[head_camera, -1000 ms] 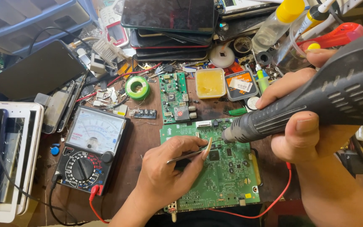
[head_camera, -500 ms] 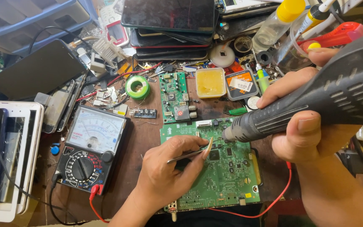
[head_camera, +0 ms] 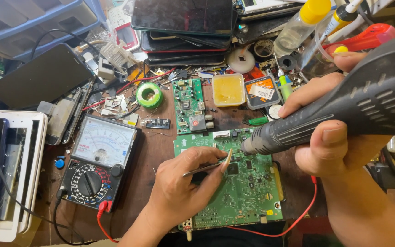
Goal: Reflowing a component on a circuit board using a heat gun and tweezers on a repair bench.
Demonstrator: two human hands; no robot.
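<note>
A large green circuit board [head_camera: 248, 192] lies on the brown bench in front of me. My left hand [head_camera: 184, 183] rests on its left part and grips metal tweezers [head_camera: 209, 166], their tips over a black chip near the board's upper middle. My right hand [head_camera: 325, 137] holds a big dark hot-air gun [head_camera: 344, 110]. Its metal nozzle points down-left at the board's top edge, close to the tweezer tips.
An analogue multimeter [head_camera: 98, 160] with red lead sits left of the board. Behind are a small green board [head_camera: 189, 106], a green solder roll [head_camera: 148, 95], a yellow flux tub [head_camera: 228, 89], stacked phones [head_camera: 184, 27] and bottles [head_camera: 298, 27]. A white device [head_camera: 10, 174] lies far left.
</note>
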